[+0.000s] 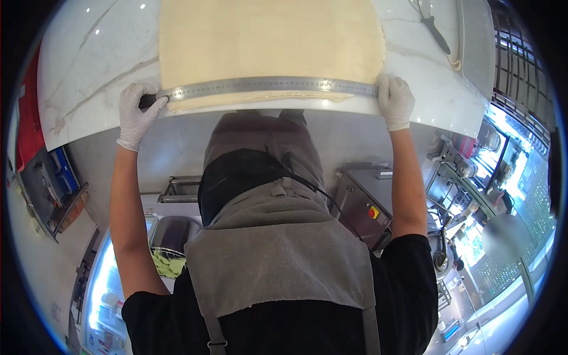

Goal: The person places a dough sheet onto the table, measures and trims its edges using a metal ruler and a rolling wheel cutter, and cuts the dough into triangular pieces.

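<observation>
A long metal ruler (272,86) lies across a wide sheet of pale dough (269,41), close to its near edge. A narrow, uneven strip of dough shows on the near side of the ruler. My left hand (137,113), in a white glove, is closed at the ruler's left end, with thumb and fingers around a small dark piece (147,101) whose kind I cannot make out. At the opposite end, my gloved right hand (396,103) has its fingers curled onto the ruler.
The white marbled worktop (94,65) ends just in front of my apron (278,266). A dark-handled tool (436,34) lies at the far right of the worktop. Below stand a steel machine with a red-and-yellow switch (373,212) and a metal container (173,235) with green contents.
</observation>
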Tool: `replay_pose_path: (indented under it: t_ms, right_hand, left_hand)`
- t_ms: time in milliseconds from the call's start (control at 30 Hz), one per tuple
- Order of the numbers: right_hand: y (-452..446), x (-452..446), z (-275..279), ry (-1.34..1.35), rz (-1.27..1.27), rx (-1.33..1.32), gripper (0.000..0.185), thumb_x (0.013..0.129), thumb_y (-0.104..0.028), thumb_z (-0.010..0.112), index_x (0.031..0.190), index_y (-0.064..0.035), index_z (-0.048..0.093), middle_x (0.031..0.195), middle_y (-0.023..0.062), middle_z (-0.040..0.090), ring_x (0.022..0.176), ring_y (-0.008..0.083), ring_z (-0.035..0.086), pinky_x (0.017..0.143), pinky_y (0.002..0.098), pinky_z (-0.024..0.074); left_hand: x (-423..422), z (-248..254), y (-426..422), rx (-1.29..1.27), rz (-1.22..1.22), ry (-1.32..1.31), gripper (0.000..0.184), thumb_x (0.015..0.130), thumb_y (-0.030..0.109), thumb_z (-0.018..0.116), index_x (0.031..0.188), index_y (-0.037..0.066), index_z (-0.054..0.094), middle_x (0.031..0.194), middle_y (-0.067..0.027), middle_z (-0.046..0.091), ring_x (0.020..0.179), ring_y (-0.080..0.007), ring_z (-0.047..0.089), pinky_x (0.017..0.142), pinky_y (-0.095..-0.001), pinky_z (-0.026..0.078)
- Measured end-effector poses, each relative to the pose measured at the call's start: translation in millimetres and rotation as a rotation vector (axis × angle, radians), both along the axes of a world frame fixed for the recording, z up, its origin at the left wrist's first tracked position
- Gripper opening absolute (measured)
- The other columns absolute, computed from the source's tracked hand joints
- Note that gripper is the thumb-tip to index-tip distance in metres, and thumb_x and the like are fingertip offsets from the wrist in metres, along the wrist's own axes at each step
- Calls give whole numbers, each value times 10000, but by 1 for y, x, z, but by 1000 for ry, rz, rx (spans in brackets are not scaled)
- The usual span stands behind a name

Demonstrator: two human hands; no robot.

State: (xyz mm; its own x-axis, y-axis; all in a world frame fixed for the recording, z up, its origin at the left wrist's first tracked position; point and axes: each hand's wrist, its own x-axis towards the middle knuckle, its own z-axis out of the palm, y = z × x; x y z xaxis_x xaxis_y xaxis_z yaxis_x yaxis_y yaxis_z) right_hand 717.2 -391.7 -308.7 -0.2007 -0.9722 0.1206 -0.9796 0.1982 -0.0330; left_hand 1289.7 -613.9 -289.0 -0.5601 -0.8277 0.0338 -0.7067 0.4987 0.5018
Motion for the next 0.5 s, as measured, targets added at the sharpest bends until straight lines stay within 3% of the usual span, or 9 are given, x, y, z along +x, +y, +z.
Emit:
replay_pose_path:
  t_ms: [100, 200, 233, 300, 433, 500]
  right_hand:
    - [-3, 6, 11, 22, -58, 65, 174, 948, -238, 644, 926, -67, 669, 924, 157, 653, 877, 367, 640, 731, 464, 523]
    - [-10, -2, 26, -52, -22, -269, 286, 915, -266, 694, 1091, -43, 659, 1085, 199, 656, 1031, 393, 626, 896, 452, 512]
    - [-15, -22, 33, -37, -11, -280, 286, 915, -266, 694, 1091, -43, 659, 1085, 199, 656, 1031, 393, 626, 896, 452, 512]
    - [-26, -76, 39, 4, -59, -340, 494, 884, -294, 734, 1276, -21, 604, 1242, 217, 637, 1165, 405, 595, 1021, 445, 464]
    - [-100, -147, 65, 79, 65, -70, 670, 875, -288, 740, 1444, -43, 483, 1336, 235, 606, 1239, 389, 585, 996, 462, 483]
    - [-144, -166, 63, -77, -57, 183, 671, 879, -252, 705, 1468, -58, 450, 1290, 243, 630, 1209, 384, 608, 976, 449, 496]
  left_hand:
    - [-6, 5, -3, -3, -62, 18, 352, 741, 249, 856, 995, 89, 673, 980, -69, 684, 927, -292, 609, 900, -417, 459]
    - [-25, 25, 7, -212, -65, 23, 328, 765, 234, 832, 1021, 95, 682, 1041, -75, 685, 975, -300, 618, 937, -431, 457]
    - [-33, 30, 9, -310, -55, 8, 317, 777, 226, 819, 1034, 97, 687, 1072, -78, 685, 999, -304, 622, 956, -437, 456]
    - [-44, 34, 21, -351, -35, 26, 310, 793, 215, 799, 1060, 102, 688, 1101, -81, 681, 1031, -310, 620, 969, -446, 453]
    - [-94, 61, 83, -347, 50, 10, 320, 847, 169, 712, 1161, 114, 682, 1196, -95, 663, 1147, -328, 604, 996, -475, 447]
    - [-149, 68, 112, -262, 191, -81, 353, 869, 217, 682, 1203, 104, 660, 1253, -99, 641, 1199, -321, 579, 1028, -513, 412]
